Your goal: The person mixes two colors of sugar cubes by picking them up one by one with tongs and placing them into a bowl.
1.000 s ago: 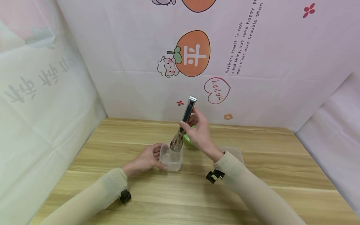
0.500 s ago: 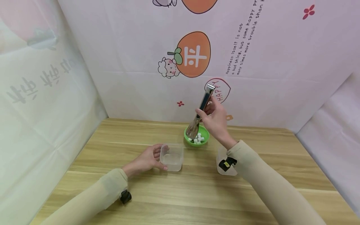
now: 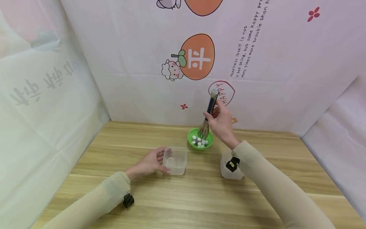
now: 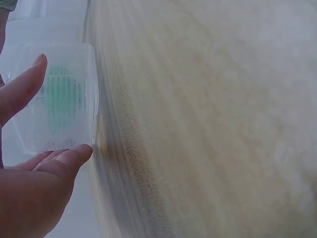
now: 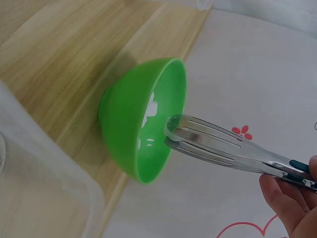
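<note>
My left hand [image 3: 150, 162] holds a clear square plastic container [image 3: 175, 171] by its side, thumb [image 4: 27, 89] on one face and fingers on the other. The container stands upright on the table, nothing showing inside. My right hand [image 3: 223, 125] grips metal serving tongs [image 3: 212, 105] with dark handle inserts, slanting down. Their slotted tips reach into a green bowl [image 5: 121, 119] behind the container. Several small white cubes [image 3: 199, 144], like mini marshmallows, lie in the bowl. In the right wrist view the tong heads [image 5: 198, 141] stand slightly apart at the bowl's mouth.
A second clear container [image 3: 226, 173] stands right of the bowl, partly hidden by the right wrist camera [image 3: 233, 163]. The wooden table [image 3: 171, 203] meets a printed cloth wall [image 3: 137, 95] just behind the bowl. Cloth also hangs at both sides.
My right hand has carried the tongs from above the held container right and back to the bowl, then shifted the tips rightward within it. My left hand and its container stay put.
</note>
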Tool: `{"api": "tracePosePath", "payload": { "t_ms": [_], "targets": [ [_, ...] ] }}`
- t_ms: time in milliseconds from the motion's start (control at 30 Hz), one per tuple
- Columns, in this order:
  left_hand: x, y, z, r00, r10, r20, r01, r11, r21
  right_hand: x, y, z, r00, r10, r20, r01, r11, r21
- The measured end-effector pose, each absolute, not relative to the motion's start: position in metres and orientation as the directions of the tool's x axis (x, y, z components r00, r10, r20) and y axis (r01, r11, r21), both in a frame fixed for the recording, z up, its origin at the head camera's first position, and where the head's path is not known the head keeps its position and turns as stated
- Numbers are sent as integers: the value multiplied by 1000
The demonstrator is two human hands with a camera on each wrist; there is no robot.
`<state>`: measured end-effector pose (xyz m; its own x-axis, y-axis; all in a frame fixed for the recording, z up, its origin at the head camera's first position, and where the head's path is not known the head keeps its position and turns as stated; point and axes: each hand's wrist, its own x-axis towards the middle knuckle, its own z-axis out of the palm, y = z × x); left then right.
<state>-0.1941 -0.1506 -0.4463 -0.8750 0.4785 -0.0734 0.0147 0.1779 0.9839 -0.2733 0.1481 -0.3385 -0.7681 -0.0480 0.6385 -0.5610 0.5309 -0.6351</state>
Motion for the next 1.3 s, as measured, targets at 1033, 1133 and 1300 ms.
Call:
{"api": "tracePosePath", "payload": {
  "t_ms": [1033,1133,1300],
  "targets": [
    [-184,-151,-435,-899,436,-53,96,313,945,-212,159,-320,-761,-118,638,-616,442,-652],
    [-184,-151,-436,-902,428,-54,93,315,945,-202,160,-318,-766,-154,624,-618,444,-649],
    [-184,-150,-438,-901,432,-37,99,289,952,-186,164,-312,-792,-167,587,-592,444,-673]
  ]
}}
